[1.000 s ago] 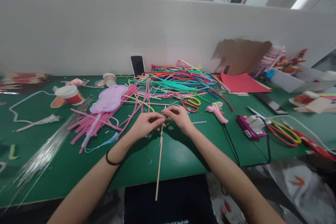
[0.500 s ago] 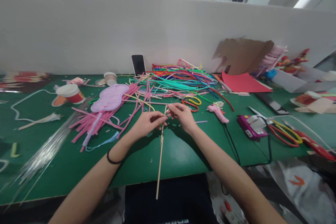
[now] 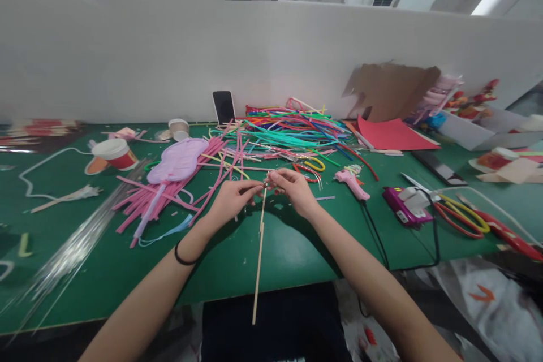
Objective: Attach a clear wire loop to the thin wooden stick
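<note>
left hand: the left hand (image 3: 235, 198) pinches the stick (image 3: 258, 266) near its upper end, thumb and forefinger narrow; a dark wristband (image 3: 183, 256) circles the wrist.
right hand: the right hand (image 3: 292, 189) is closed to a narrow pinch at the stick's upper tip, close beside the left fingertips; any small piece between the fingers is too small to tell.
stick: pale, slim, slightly tilted; a small step shows in its outline partway down; the lower end reaches past the near edge of the green table (image 3: 220, 277) and over the lap.
beyond the hands: a pile of coloured pipe cleaners (image 3: 288, 134); near the right hand, scissors (image 3: 314, 164) with red and yellow handles.
phone: a phone (image 3: 223, 107) stands upright against the white partition (image 3: 169, 56).
left side: a lilac fan-shaped piece (image 3: 180, 161) lies on pink pipe cleaners (image 3: 138, 203); farther out, a red and white paper cup (image 3: 121, 156) and a bundle of shiny strands (image 3: 80, 249).
right side: a pink glue gun (image 3: 352, 184) with a black cord; next, a purple box (image 3: 399, 207) with a white plug (image 3: 413, 198) on it; just beside it, larger scissors (image 3: 462, 218).
far right: red paper (image 3: 392, 134) lies flat in front of brown cardboard (image 3: 390, 87).
</note>
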A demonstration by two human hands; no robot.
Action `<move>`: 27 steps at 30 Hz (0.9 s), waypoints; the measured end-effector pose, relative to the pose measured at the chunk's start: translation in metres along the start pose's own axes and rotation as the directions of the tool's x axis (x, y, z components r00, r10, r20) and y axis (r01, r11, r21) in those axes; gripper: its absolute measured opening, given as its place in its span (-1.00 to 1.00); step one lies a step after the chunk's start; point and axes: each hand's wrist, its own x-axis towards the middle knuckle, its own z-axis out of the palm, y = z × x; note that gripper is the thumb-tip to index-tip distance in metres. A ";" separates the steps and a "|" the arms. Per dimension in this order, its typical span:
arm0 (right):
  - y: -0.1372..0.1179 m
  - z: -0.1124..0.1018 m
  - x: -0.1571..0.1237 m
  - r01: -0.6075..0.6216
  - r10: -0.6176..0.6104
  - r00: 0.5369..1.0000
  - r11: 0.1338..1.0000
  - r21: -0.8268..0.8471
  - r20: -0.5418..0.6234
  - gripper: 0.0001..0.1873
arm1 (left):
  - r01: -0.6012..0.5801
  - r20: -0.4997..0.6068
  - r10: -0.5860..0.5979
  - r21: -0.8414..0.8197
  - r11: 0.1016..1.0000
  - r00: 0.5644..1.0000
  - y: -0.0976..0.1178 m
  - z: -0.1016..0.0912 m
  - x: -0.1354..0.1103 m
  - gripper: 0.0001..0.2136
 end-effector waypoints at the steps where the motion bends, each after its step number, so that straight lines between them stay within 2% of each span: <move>1: 0.000 0.001 -0.001 0.009 -0.009 1.000 1.000 -0.016 0.025 -0.68 | -0.017 -0.011 0.017 0.016 1.000 1.000 0.000 -0.001 0.000 -0.74; 4: 0.001 0.004 -0.002 0.022 -0.017 0.995 0.998 -0.051 0.095 -0.66 | -0.045 -0.031 0.047 0.056 0.997 0.998 0.002 -0.003 -0.002 -0.76; 6: 0.002 0.005 -0.003 0.028 -0.022 0.995 0.998 -0.054 0.101 -0.66 | -0.044 -0.034 0.047 0.084 0.996 0.998 0.003 -0.003 -0.002 -0.75; 10: -0.002 0.003 -0.003 0.107 -0.108 0.994 0.993 -0.044 -0.008 -0.71 | 0.008 -0.032 -0.005 0.097 0.995 0.999 0.004 0.001 -0.001 -0.73; 14: -0.009 0.002 -0.004 0.172 -0.182 0.979 0.979 -0.109 -0.088 -0.69 | 0.082 -0.040 -0.079 0.077 0.994 0.996 0.002 0.005 0.001 -0.71; 19: -0.012 0.010 -0.010 0.254 -0.272 0.956 0.955 -0.157 -0.109 -0.70 | 0.172 -0.015 -0.171 0.050 0.984 0.985 0.007 0.010 0.000 -0.64; 24: -0.009 0.016 -0.014 0.336 -0.356 0.927 0.927 -0.167 -0.114 -0.75 | 0.205 0.000 -0.205 0.068 0.976 0.979 0.010 0.017 -0.001 -0.64; 27: -0.009 0.016 -0.015 0.348 -0.375 0.917 0.919 -0.184 -0.137 -0.74 | 0.280 0.084 -0.277 -0.032 0.959 0.957 0.009 0.020 -0.001 -0.67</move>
